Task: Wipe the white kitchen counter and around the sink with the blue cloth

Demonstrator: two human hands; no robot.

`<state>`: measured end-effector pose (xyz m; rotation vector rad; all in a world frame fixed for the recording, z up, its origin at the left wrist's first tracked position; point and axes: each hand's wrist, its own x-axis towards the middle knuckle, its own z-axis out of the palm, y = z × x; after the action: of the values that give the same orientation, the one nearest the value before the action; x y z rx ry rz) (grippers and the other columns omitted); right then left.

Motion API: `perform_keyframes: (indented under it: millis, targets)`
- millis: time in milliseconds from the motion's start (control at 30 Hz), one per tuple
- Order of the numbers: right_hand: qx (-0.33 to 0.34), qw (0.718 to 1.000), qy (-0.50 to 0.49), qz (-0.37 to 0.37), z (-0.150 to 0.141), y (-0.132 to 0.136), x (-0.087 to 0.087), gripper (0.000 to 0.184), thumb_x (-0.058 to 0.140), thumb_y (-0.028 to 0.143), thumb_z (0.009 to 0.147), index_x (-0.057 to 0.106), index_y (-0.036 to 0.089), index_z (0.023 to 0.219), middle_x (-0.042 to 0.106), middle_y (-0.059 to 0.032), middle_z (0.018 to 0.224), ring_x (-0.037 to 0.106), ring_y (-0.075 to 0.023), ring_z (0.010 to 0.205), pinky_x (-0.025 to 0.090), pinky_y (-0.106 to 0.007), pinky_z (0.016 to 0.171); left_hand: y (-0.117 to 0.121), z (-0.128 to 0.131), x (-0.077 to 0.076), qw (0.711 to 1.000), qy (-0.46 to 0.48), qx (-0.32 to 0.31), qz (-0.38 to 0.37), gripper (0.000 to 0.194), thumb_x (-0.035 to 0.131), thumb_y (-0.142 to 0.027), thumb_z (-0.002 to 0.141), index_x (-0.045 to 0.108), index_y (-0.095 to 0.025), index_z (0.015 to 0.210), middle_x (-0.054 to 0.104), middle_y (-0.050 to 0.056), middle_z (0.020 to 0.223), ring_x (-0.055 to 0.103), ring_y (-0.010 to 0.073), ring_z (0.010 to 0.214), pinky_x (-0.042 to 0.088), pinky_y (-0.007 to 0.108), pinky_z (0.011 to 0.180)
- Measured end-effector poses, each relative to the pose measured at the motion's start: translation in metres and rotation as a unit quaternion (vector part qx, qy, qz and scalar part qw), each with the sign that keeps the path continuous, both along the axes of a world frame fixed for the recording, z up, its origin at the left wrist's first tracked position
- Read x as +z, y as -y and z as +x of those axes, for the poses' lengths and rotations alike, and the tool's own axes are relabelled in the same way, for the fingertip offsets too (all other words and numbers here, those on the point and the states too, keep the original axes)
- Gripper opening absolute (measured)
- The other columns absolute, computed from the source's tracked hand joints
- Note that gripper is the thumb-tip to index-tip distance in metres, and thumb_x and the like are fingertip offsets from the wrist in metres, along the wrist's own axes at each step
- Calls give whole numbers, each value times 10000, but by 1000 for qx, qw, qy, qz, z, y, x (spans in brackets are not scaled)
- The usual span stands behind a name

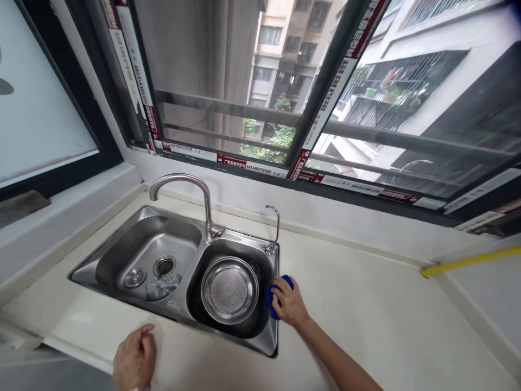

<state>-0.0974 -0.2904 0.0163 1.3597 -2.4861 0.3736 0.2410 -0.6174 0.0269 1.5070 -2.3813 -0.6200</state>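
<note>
My right hand (290,302) is closed on a bunched blue cloth (268,297), pressed against the right rim of the double steel sink (266,342). A round metal strainer basin (230,290) with a perforated bottom sits in the sink's right bowl, just left of the cloth. My left hand (135,358) is at the counter's front edge, below the left bowl. Its fingers are curled in with nothing visible in them, and one tip points toward the sink.
A tall curved faucet (208,209) and a thin small spout (278,228) rise behind the bowls. In the left bowl lie a drain strainer (134,277) and a crumpled clear plastic bag (163,286). Pale countertop (345,304) surrounds the sink, under a window. A yellow strip (468,262) crosses the right side.
</note>
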Motion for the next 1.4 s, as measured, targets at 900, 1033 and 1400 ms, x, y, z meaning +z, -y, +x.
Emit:
perform_keyframes:
  millis: [900,1033,1400]
  targets:
    - [-146,988,12,39,-129,50,3,388,378,250,905,664,241,1167,568,-82,1431,395,-281,1357,163,-561,1158,4,-3,7,1000,16,7,-4,417,362,-348,880,739,-199,980,745,111,951,646,272,856,461,380,749]
    - [-142,989,13,34,-102,44,5,363,393,243,903,678,243,1128,590,-79,1405,417,-278,1355,164,-571,1170,1,-2,8,1000,-2,9,-3,369,405,-317,863,745,-205,949,731,95,848,631,257,790,455,370,723]
    - [-85,996,26,30,-3,1,11,318,424,230,923,683,269,1103,637,-16,1356,455,-196,1369,191,-492,1224,-5,-2,5,999,-25,-4,-36,468,306,-313,908,749,-175,968,747,124,957,604,267,859,437,398,844]
